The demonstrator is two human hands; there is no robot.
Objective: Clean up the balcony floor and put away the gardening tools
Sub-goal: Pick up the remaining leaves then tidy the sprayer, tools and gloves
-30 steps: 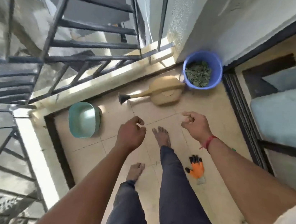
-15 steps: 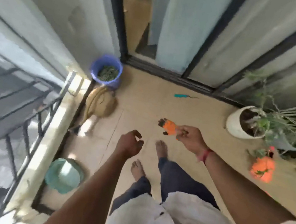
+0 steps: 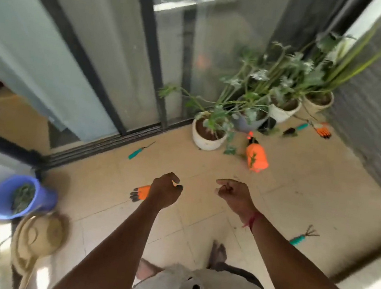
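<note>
You are holding both hands loosely curled and empty. The orange glove [image 3: 140, 192] is lying on the floor just left of your left hand [image 3: 163, 193], fingertips pointing left; your right hand [image 3: 232, 194] is hovering farther off.

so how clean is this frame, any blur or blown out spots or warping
Head view: motion blur smears the whole frame, worst at the sliding glass door and blue bucket; sunlight blows out the lower left corner beside the tan watering can; wide-angle distortion bends the door frames and grey wall; the potted plants look soft.
</note>
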